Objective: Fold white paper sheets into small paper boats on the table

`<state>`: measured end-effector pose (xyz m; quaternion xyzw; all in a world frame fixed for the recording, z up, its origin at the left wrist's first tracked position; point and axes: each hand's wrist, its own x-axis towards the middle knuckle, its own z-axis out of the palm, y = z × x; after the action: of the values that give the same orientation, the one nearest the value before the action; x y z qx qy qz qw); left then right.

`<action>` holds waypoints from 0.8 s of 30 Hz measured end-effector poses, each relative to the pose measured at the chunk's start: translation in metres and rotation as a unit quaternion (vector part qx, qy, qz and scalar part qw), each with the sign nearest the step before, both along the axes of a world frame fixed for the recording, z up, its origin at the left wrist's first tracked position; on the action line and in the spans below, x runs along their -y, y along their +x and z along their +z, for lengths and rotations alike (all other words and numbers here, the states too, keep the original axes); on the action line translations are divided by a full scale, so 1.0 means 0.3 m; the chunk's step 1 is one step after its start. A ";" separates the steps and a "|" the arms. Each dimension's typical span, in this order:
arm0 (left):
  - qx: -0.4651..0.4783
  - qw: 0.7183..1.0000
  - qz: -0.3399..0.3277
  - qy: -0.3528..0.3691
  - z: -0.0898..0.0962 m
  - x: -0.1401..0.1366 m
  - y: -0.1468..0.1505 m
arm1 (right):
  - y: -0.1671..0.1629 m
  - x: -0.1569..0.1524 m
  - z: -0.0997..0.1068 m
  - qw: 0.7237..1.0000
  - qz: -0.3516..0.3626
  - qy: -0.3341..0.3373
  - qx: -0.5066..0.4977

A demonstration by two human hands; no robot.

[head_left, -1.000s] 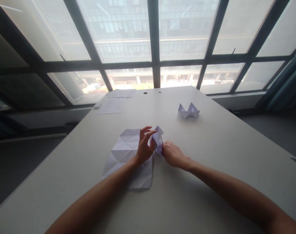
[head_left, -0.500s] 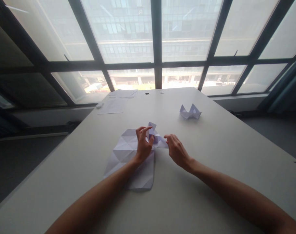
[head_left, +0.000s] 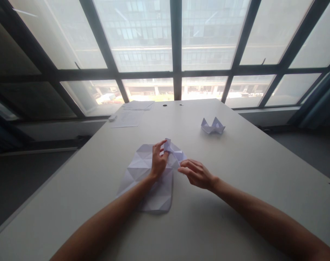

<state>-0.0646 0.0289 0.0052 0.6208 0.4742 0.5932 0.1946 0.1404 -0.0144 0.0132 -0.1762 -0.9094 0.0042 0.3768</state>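
We pinch raised corner of creased paper sheet (head_left: 143, 174) with left hand (head_left: 158, 163); right hand (head_left: 196, 173) touches its edge, fingers loosely spread.

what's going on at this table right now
A person is folding a creased sheet of pale paper on a grey table. The left hand pinches a raised corner of the sheet, and the right hand touches the sheet's right edge beside it. A finished folded paper shape sits apart, farther back on the right. Flat sheets lie at the far left edge near the window.
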 end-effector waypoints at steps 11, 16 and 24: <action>-0.090 0.986 -0.134 0.033 0.014 0.053 0.037 | -0.050 -0.027 0.079 0.915 -0.243 -0.216 -0.239; -0.132 0.976 -0.163 0.054 0.023 0.076 0.050 | -0.075 -0.080 0.068 0.883 -0.213 -0.343 -0.240; -0.080 0.984 -0.162 0.009 0.034 0.076 0.050 | -0.045 -0.105 0.027 0.847 -0.187 -0.406 -0.287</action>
<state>-0.0497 0.0062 0.0155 0.7362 0.3762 0.5069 0.2439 0.1268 0.0172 0.0213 -0.4708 -0.6277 0.3530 0.5097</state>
